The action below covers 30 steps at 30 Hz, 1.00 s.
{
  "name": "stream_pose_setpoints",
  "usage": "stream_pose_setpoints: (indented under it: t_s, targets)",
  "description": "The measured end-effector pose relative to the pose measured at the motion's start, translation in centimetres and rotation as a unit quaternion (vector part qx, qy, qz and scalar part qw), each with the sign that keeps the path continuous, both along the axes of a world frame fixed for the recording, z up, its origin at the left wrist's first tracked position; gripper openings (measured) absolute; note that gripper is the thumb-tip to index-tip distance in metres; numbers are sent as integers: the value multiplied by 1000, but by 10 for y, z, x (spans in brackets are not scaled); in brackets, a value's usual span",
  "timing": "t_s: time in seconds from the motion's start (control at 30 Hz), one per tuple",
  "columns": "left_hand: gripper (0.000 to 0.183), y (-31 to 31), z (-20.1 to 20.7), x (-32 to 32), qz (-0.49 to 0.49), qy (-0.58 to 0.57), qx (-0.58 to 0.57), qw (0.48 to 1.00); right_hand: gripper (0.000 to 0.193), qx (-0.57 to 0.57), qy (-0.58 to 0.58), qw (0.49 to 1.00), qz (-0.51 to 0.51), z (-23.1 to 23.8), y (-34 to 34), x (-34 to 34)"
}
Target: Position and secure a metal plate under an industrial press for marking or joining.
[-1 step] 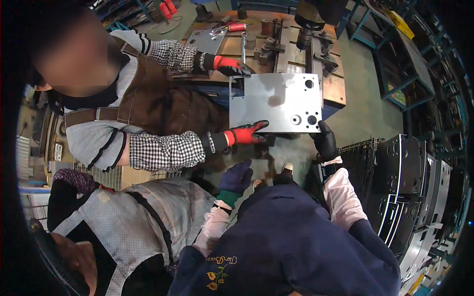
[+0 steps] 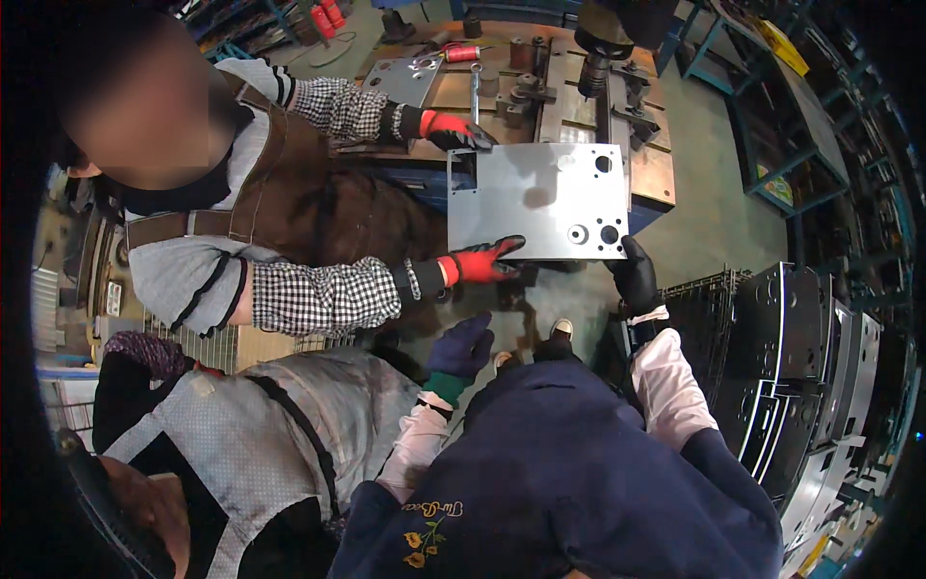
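Observation:
A flat silver metal panel (image 2: 531,203) with round holes and a rectangular cutout is held up level ahead of me. My right hand (image 2: 637,278), in a black glove, grips its near right corner. Low and apart from the panel is my left hand (image 2: 461,345), in a dark blue glove with a green cuff, its fingers extended and nothing in them. A co-worker's red-and-black gloved hands hold the panel's left part, one hand (image 2: 482,261) at the near edge and the other hand (image 2: 453,129) at the far left corner.
Behind the panel stands a machine table (image 2: 656,174) with clamps, a wrench (image 2: 476,87), another metal plate (image 2: 403,79) and a spindle (image 2: 594,72) overhead. A second person (image 2: 270,425) is close on my left. Panels stand in a rack (image 2: 786,328) at right, near a blue shelf (image 2: 786,125).

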<state>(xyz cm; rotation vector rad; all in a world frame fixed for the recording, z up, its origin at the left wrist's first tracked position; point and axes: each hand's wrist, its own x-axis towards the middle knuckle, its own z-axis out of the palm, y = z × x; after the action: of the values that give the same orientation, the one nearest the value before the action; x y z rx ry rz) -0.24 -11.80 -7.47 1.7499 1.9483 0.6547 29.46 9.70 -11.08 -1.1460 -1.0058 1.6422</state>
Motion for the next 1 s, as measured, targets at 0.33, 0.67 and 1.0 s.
stream_pose_setpoints:
  t_s: [0.33, 0.67, 1.0]
  targets:
    - [37, 12, -27, -5, -42, 48, -107, 992, 31, 32, -19, 999, 29, 13, 6, 3]
    - [47, 74, -4, -14, -84, -79, -109, 987, 43, -52, 143, 988, 7, 27, 14, -10]
    - [58, 137, -103, -33, -355, 425, 60, 831, 46, -71, 156, 985, 26, 73, 18, -50]
